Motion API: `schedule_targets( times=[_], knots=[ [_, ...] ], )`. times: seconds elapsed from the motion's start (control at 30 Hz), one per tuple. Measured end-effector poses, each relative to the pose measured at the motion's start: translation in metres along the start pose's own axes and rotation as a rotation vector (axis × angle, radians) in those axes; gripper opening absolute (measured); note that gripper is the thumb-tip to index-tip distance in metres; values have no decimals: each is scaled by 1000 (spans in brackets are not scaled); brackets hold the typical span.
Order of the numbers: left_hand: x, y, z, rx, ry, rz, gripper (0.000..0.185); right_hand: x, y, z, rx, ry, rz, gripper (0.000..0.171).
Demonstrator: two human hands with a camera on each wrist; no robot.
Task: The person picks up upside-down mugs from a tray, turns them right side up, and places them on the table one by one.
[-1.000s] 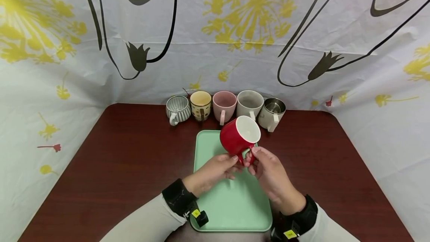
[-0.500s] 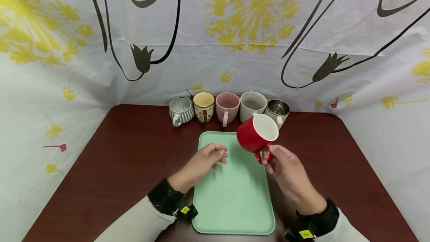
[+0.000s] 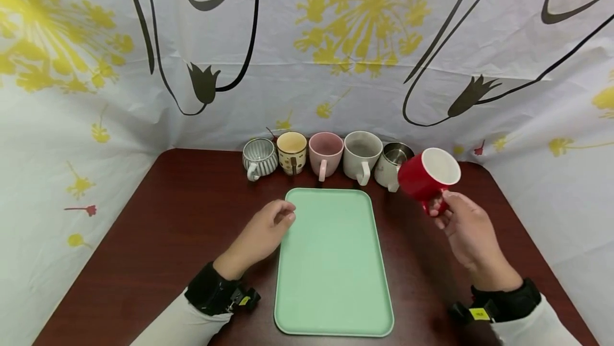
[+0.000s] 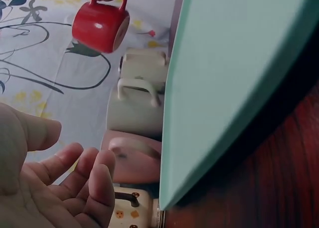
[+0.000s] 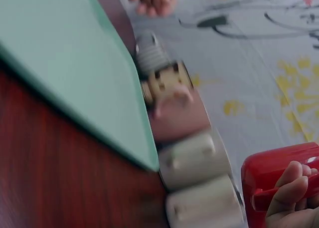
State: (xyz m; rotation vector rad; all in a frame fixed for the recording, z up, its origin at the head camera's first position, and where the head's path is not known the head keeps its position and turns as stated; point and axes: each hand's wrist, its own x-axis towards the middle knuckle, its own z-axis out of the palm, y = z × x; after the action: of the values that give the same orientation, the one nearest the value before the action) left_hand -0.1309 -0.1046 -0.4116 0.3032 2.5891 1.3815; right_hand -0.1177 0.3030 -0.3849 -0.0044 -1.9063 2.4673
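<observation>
My right hand (image 3: 472, 231) grips the handle of a red mug (image 3: 406, 179) with a white inside. The mug is raised and tilted at the right end of the cup row, its mouth facing up and to the right. In the right wrist view, fingers (image 5: 289, 193) curl through the red handle. My left hand (image 3: 259, 234) holds nothing. Its fingers are loosely bent over the upper left edge of a light green tray (image 3: 336, 266); the left wrist view shows thumb and fingers (image 4: 102, 188) apart.
Along the back of the dark table (image 3: 201, 202) stand a grey striped cup (image 3: 265, 163), a yellow patterned mug (image 3: 285, 160), a pink mug (image 3: 316, 162), a white mug (image 3: 352, 167) and a pale steel-lined mug (image 3: 384, 173). A flowered cloth (image 3: 288, 95) hangs behind them.
My left hand has let go of the red mug and drawn back left. My right hand has carried the mug rightward from over the tray, past the white mug.
</observation>
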Motion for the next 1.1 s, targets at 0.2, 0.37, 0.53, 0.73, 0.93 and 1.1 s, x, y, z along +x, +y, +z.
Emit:
schedule_targets(
  times=[0.2, 0.37, 0.53, 0.73, 0.93, 1.1],
  knots=[
    [0, -4, -1, 51, 8, -1, 36, 21, -3, -29, -24, 89, 54, 24],
    [1, -7, -2, 87, 11, 7, 36, 40, 3, -46, -61, 160, 116, 26],
    [2, -10, -2, 93, 16, 16, 36, 61, 15, -57, -166, 218, 173, 30],
    [0, -11, 0, 86, 2, 10, 36, 80, 31, -58, -241, 254, 204, 32],
    [1, -11, 0, 77, -4, 14, 34, 87, 37, -56, -263, 268, 223, 34],
    [1, -12, 0, 77, -4, 21, 33, 90, 41, -58, -280, 276, 222, 36]
  ],
)
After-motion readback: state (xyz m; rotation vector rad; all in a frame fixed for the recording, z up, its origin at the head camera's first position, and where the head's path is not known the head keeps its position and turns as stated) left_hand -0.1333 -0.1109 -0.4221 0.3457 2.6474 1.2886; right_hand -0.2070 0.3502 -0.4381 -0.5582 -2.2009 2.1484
